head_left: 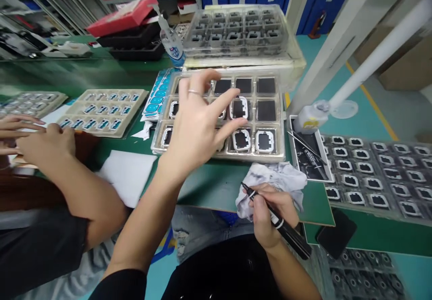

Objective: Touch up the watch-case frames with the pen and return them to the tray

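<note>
My left hand (199, 120) hovers over a clear plastic tray (219, 156), fingers spread and nothing visible between them. Its fingertips are close to a white-rimmed frame part (240, 108) in the middle row; whether they touch it I cannot tell. Other white-rimmed parts (265, 141) sit in the tray's pockets, and several pockets show only dark squares (266, 110). The hand covers some of the pockets. My right hand (270, 219) is closed around a black marker pen (286, 232), its tip uncapped and pointing up and left. Behind that hand lies a crumpled white cloth (276, 181).
A white box (312, 156) with tweezers and a white bottle (312, 118) stand right of the tray. Stacked trays (232, 32) and a pump bottle (172, 43) are behind. At left, a co-worker's hands (43, 140) work beside a beige tray (104, 111). A slanted post (334, 43) rises at right.
</note>
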The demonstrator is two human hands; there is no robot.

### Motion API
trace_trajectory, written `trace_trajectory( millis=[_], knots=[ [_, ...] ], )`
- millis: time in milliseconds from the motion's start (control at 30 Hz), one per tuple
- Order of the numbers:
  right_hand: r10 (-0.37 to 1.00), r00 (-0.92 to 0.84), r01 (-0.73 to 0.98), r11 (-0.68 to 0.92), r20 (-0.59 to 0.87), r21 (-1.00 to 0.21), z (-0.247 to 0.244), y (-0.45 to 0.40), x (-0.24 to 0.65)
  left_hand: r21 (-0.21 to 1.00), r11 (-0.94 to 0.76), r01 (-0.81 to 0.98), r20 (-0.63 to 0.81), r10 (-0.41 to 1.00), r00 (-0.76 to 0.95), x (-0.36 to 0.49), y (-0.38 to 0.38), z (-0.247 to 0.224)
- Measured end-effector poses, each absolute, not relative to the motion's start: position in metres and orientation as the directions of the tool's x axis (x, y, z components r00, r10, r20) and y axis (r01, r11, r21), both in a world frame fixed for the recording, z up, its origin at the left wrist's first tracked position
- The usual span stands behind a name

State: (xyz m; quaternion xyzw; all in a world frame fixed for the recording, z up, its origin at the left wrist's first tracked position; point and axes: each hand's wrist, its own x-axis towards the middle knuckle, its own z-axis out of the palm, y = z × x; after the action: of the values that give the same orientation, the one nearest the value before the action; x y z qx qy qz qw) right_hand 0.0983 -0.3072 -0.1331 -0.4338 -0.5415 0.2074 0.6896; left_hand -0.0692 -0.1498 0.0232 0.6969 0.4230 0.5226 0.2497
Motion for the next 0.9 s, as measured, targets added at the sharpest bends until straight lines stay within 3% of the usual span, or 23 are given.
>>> trace_trajectory(
  millis=[100, 200, 267, 333, 367, 433, 500, 567, 733, 900],
  knots=[
    [0.729, 0.371, 0.115, 0.578, 0.575, -0.808, -0.129, -0.305, 0.096, 0.852, -0.45, 0.266, 0.435, 0.893, 0.119, -0.06, -0.127, 0.028],
    [0.716, 0.378, 0.117, 0.592, 0.587, -0.797, -0.125, -0.301, 0.093, 0.84, -0.459, 0.29, 0.45, 0.887, 0.103, -0.065, -0.149, 0.012],
    [0.681, 0.394, 0.134, 0.622, 0.617, -0.772, -0.123, -0.299, 0.091, 0.818, -0.474, 0.326, 0.509, 0.86, -0.027, -0.071, -0.185, -0.006],
    [0.653, 0.406, 0.156, 0.64, 0.639, -0.753, -0.122, -0.296, 0.091, 0.824, -0.456, 0.336, 0.548, 0.791, -0.27, -0.075, -0.225, -0.025],
    [0.646, 0.406, 0.162, 0.645, 0.646, -0.747, -0.122, -0.296, 0.091, 0.887, -0.396, 0.238, 0.459, 0.818, -0.346, -0.076, -0.243, -0.034],
    [0.656, 0.383, 0.152, 0.65, 0.651, -0.744, -0.123, -0.297, 0.094, 0.981, -0.177, -0.073, 0.142, 0.928, -0.345, -0.077, -0.268, -0.048],
    [0.684, 0.349, 0.123, 0.644, 0.641, -0.755, -0.126, -0.299, 0.097, 0.941, 0.022, -0.338, -0.131, 0.944, -0.302, -0.076, -0.277, -0.055],
    [0.719, 0.317, 0.096, 0.624, 0.618, -0.775, -0.129, -0.302, 0.1, 0.862, 0.098, -0.498, -0.274, 0.916, -0.294, -0.074, -0.276, -0.055],
    [0.725, 0.323, 0.088, 0.617, 0.609, -0.782, -0.133, -0.303, 0.101, 0.721, 0.118, -0.683, -0.406, 0.871, -0.278, -0.071, -0.268, -0.043],
    [0.704, 0.318, 0.138, 0.629, 0.636, -0.765, -0.133, -0.299, 0.099, 0.749, 0.047, -0.661, -0.303, 0.912, -0.278, -0.074, -0.27, -0.031]
  ],
)
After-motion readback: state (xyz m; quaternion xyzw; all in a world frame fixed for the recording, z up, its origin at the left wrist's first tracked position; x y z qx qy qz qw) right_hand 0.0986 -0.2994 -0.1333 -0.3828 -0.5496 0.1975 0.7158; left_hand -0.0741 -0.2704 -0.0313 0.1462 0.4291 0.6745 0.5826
